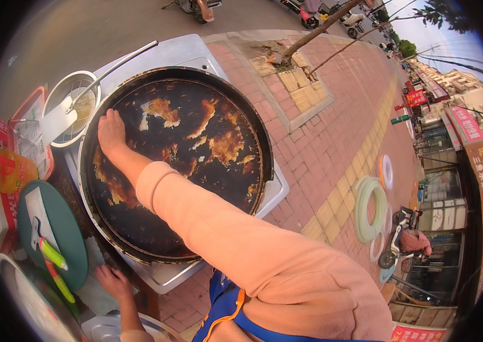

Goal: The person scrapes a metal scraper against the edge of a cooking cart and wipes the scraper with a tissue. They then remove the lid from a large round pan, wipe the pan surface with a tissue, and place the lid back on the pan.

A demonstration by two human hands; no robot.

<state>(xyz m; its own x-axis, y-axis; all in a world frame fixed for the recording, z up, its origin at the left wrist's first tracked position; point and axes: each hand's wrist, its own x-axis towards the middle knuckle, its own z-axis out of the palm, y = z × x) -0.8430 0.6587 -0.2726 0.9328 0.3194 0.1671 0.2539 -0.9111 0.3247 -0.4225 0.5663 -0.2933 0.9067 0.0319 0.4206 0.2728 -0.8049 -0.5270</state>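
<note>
A large round black griddle pan, marked with brown and pale scorched patches, sits on a metal stand. My right hand reaches across it to the far left part, fingers bent down at the inner edge; whether it holds anything is hidden. Below and left of the pan, my left hand hangs over a greyish surface, its fingers loosely bent, their grip unclear. Near it lies a green round board bearing a scraper with a green handle and another tool with a red and green handle.
A white-bladed spatula with a long metal handle rests across a wire-topped bowl. An orange container stands at the left. Metal trays are at lower left. Beyond the stand are brick paving, a tree trunk and coiled hoses.
</note>
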